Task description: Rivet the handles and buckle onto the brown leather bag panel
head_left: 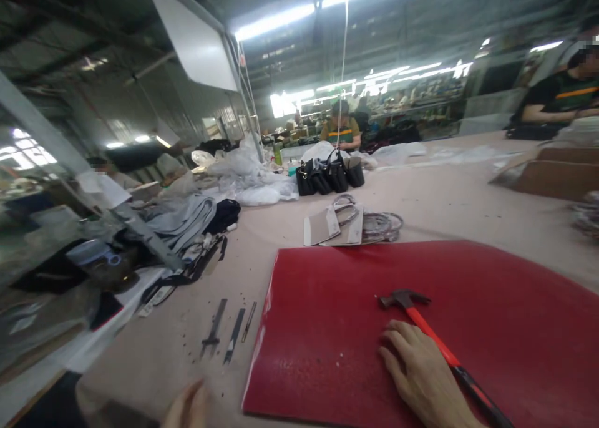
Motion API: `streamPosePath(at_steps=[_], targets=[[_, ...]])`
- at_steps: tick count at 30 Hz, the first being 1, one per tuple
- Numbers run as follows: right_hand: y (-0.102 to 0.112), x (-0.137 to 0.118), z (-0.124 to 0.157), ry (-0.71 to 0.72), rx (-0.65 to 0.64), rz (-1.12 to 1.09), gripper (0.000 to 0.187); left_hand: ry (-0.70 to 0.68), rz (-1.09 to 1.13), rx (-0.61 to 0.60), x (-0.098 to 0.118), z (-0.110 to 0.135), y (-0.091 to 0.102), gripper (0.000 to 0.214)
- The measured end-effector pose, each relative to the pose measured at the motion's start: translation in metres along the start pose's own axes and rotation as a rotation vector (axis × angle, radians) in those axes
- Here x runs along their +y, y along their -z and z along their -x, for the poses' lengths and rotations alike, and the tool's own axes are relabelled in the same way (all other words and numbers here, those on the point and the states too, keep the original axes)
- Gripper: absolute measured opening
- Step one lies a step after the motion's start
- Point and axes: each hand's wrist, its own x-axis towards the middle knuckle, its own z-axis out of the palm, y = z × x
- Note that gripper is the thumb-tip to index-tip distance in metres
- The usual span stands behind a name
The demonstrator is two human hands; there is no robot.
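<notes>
A claw hammer [423, 325] with an orange and black handle lies on the red mat [337, 303]. My right hand [418, 369] rests on the mat just left of the handle, fingers loosely bent and apart, with nothing seen in them. At the bottom edge, my left hand [187, 406] shows only in part, blurred, over the table left of the mat; its grip is hidden. Above it lie a caliper-like metal tool [215, 328], a dark flat tool with a notched tip [234, 335] and a thin rod [249, 322].
Beyond the mat lie pale flat pieces and wrapped handles [346, 222], then several black bags [330, 175]. Fabric and straps [187, 228] pile up around a metal post at left. Cardboard [552, 172] stands at right. Two people [341, 128] work farther back.
</notes>
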Motion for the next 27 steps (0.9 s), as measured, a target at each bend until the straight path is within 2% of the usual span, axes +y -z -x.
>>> streamPosePath(at_steps=[1, 3, 6, 8, 10, 12, 15, 18, 21, 24, 27], targets=[[-0.003, 0.004, 0.001, 0.001, 0.007, 0.017, 0.016, -0.046, 0.028, -0.012, 0.008, -0.013, -0.015, 0.025], [-0.008, 0.008, 0.003, 0.008, 0.022, 0.044, 0.017, -0.204, 0.132, -0.092, 0.039, -0.043, -0.055, 0.029], [-0.012, 0.006, 0.006, 0.003, 0.039, 0.075, 0.022, -0.47, 0.17, -0.254, 0.111, -0.087, -0.128, 0.032], [-0.012, 0.004, 0.007, -0.004, 0.054, 0.092, 0.024, -0.492, 0.045, -0.378, 0.161, -0.112, -0.172, 0.031], [-0.011, 0.002, 0.008, 0.001, 0.075, 0.116, 0.026, -0.507, 0.01, -0.425, 0.202, -0.132, -0.209, 0.03], [-0.011, 0.002, 0.008, 0.028, 0.107, 0.15, 0.03, -0.541, 0.003, -0.468, 0.235, -0.148, -0.241, 0.031], [-0.012, 0.004, 0.009, 0.073, 0.149, 0.212, 0.034, -0.576, -0.007, -0.521, 0.272, -0.164, -0.278, 0.041], [-0.015, 0.007, 0.01, 0.092, 0.129, 0.251, 0.038, -0.574, -0.041, -0.562, 0.296, -0.172, -0.306, 0.042], [-0.017, 0.007, 0.011, 0.089, 0.098, 0.253, 0.04, -0.569, -0.084, -0.588, 0.305, -0.175, -0.323, 0.034], [-0.016, 0.003, 0.01, 0.058, 0.092, 0.24, 0.038, -0.61, -0.087, -0.584, 0.304, -0.174, -0.325, 0.03], [-0.011, -0.003, 0.005, 0.023, 0.046, 0.198, 0.033, -0.659, -0.055, -0.543, 0.299, -0.176, -0.308, 0.028]])
